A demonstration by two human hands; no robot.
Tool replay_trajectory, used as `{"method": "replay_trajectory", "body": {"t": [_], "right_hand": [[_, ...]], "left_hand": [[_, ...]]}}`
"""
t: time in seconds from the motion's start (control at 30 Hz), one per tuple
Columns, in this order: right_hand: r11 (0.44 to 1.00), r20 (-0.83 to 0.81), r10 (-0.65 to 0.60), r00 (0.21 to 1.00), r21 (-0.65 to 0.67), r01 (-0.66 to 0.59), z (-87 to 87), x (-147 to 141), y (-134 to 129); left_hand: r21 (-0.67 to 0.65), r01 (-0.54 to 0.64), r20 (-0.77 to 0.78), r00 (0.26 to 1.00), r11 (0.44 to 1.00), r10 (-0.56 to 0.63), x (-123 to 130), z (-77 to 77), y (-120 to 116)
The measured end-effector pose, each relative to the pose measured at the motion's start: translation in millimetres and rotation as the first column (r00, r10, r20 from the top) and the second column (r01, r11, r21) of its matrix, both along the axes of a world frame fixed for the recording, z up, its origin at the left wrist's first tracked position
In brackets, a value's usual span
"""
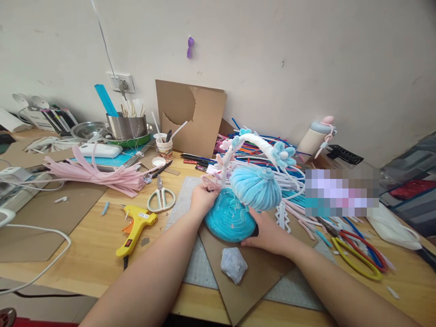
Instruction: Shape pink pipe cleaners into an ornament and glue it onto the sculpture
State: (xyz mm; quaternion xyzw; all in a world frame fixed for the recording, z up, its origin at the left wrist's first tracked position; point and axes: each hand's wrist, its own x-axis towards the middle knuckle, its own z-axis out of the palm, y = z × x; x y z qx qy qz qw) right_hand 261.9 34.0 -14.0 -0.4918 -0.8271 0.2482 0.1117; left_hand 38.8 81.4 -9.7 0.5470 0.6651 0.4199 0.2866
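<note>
Between my hands stands a pipe-cleaner craft: a round teal coiled base point(229, 218), a white arched stem point(254, 137) with blue and pink flowers, and a light-blue pleated dome point(256, 188) hanging from it. My left hand point(203, 197) is closed at the base's left edge, beside a small pink piece point(211, 181); its fingertips are partly hidden. My right hand point(267, 234) grips the base's right side, thumb at the front lower edge. In front lies a pale grey-blue fuzzy star-shaped piece point(233, 265) on a cardboard sheet point(250, 290).
Left of me lie a yellow glue gun point(136, 230), scissors point(161, 197) and a pink pipe-cleaner bundle point(98, 175). Yellow-handled pliers point(356, 259) and many loose pipe cleaners are on the right. Cardboard point(190, 120) leans on the wall; a bottle point(315, 136) stands behind.
</note>
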Motion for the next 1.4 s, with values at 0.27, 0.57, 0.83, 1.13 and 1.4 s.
{"method": "replay_trajectory", "body": {"t": [0.27,0.57,0.83,1.13,1.4], "right_hand": [[0.999,-0.014,-0.041,0.999,0.027,0.042,-3.5,-2.8,0.7],[0.998,-0.009,-0.026,1.0,0.053,0.026,-5.0,-1.7,0.9],[0.998,0.028,-0.017,0.999,0.058,0.015,-0.4,-3.7,-0.3],[0.998,0.009,-0.027,1.0,0.062,0.026,-3.5,-2.0,3.0],[0.997,0.011,-0.034,0.999,0.066,0.033,-4.8,-2.8,3.5]], "left_hand": [[0.016,0.023,0.008,1.0,1.0,-0.023,-0.4,1.3,-1.3],[0.014,0.008,-0.024,1.0,1.0,-0.008,1.0,0.2,-3.1],[0.027,0.022,-0.016,1.0,0.999,-0.022,0.4,-2.1,-2.6],[0.056,0.027,-0.015,1.0,0.998,-0.026,0.9,-4.2,-0.8],[0.084,0.046,0.005,0.999,0.995,-0.046,1.3,-3.2,-1.8]]}}
